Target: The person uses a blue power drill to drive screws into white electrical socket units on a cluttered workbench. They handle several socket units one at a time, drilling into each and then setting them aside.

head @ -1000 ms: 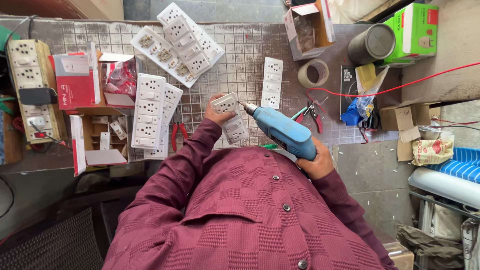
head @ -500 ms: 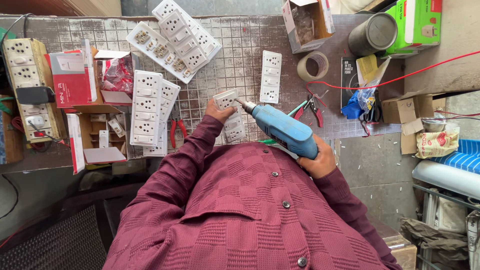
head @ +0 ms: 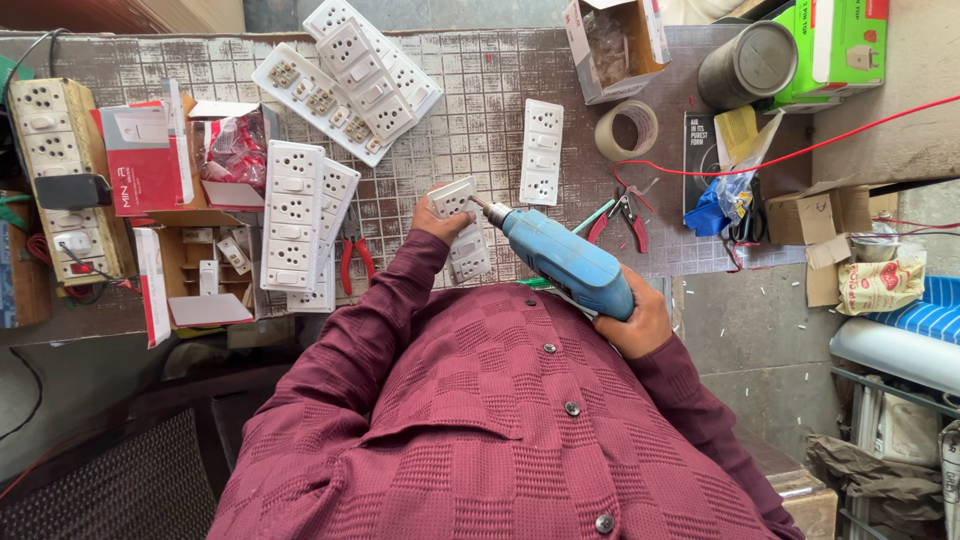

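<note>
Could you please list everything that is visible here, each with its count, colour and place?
electric drill: one, blue, in the right hand, bit against the held plate
held socket plate: one, white, in the left hand
socket plates: several, white, lying around the worktable
long socket strip: one, cream, far left
pliers: one, red handles, beside the plate stack
cutters: one, red handles, right of the drill
tape roll: one, clear-beige, upper middle
cardboard boxes: several, red-white, left
green box: one, top right
metal tin: one, grey, top right
red wire: one, right side
worktable: one, grey grid top
left hand: one
right hand: one
</note>
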